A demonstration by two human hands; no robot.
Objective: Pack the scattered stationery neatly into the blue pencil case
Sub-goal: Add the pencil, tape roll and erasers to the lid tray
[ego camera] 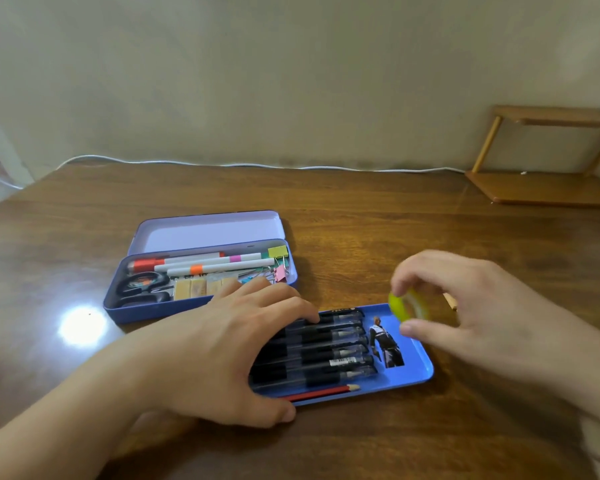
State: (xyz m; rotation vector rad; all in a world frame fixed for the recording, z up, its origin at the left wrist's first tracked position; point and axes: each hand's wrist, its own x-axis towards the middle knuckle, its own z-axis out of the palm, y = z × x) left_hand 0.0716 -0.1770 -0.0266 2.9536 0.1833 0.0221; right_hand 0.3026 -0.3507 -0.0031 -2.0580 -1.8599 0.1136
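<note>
**Pencil case tray under both hands at lower centre**

Pencil case tray (420, 370), blue, lies at lower centre of the frame on the wooden table (361, 216). The left hand (222, 344) rests on it with fingers spread flat over a row of black pens (329, 355); a red pencil (323, 392) lies along the near edge. The right hand (465, 306) pinches a yellow-green tape roll (404, 306) just above the tray's right end. Behind, at centre left, the open case (201, 306) holds markers (205, 263), scissors (142, 289), erasers (194, 289) and binder clips (279, 263).
</note>
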